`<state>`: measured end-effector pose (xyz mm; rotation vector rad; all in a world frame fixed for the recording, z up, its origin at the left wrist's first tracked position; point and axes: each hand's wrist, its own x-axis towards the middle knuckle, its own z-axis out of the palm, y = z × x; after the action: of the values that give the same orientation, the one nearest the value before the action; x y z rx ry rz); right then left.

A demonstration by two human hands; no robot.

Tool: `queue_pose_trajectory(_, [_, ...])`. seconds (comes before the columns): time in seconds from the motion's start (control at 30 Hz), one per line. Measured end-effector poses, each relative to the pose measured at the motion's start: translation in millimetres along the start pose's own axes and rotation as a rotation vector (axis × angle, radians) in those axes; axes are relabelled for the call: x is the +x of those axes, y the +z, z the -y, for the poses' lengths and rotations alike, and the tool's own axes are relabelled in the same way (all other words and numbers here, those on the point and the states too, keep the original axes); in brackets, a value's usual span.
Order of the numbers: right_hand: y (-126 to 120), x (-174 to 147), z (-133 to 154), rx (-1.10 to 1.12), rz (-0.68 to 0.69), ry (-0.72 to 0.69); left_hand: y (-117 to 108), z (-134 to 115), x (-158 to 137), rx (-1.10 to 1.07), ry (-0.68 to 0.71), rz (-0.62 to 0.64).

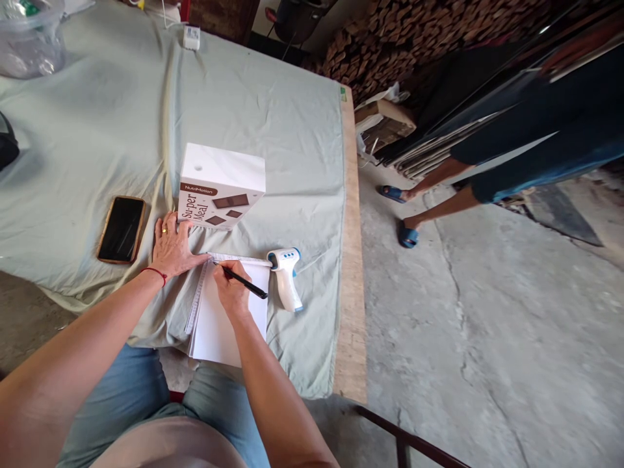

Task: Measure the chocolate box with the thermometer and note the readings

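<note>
My right hand is closed round a black pen, its tip at the upper left of a white sheet of paper. Several sheets lie stacked there, with printed edges showing at the left and top. My left hand rests with fingers spread, the thumb reaching to the paper's top left corner. Its fingertips are beside the lower left of a white and brown "Super Meal" box, which stands upright; whether they touch it I cannot tell. A white and blue infrared thermometer lies right of the paper.
A black phone lies left of my left hand on the pale green tablecloth. A clear plastic tub and a white adapter are farther back. Bare wood edges the table's right side. Beyond stands a person in blue sandals.
</note>
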<state>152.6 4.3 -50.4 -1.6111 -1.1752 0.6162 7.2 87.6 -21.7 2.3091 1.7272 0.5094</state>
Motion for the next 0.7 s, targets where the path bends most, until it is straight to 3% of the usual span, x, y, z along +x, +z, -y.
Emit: queue_pose_trajectory(0.7, [0.5,0.6,-1.1,-0.008,0.003,-0.007,2.2,2.0,0.4,0.009,0.01,-0.016])
